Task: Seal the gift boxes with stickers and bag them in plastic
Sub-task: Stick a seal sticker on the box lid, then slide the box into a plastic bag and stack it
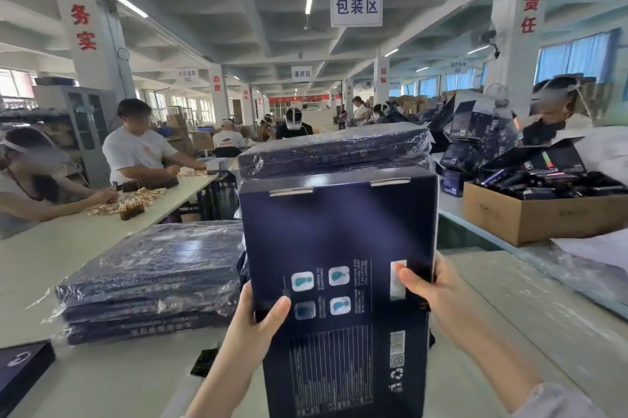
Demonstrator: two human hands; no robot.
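A dark blue gift box (339,240) is held upright above the table (102,380), in the middle of the view, with its printed face turned toward the camera. It is gripped at its lower left edge by the left hand (253,319), whose thumb is laid across the printed face while the fingers are hidden behind the box. At the right edge it is gripped by the right hand (436,295), the thumb pressed on the face beside a pale label and the fingers wrapped round the side. Two silvery tabs (292,192) are seen along the top edge of the box. A stack of flat dark boxes wrapped in clear plastic (153,281) is laid on the table to the left, just beside the held box, and a second wrapped stack (333,152) is seen behind it. A brown cardboard carton (543,213) filled with dark items is set on the table at the right. People (136,149) are seated at a long table further left.
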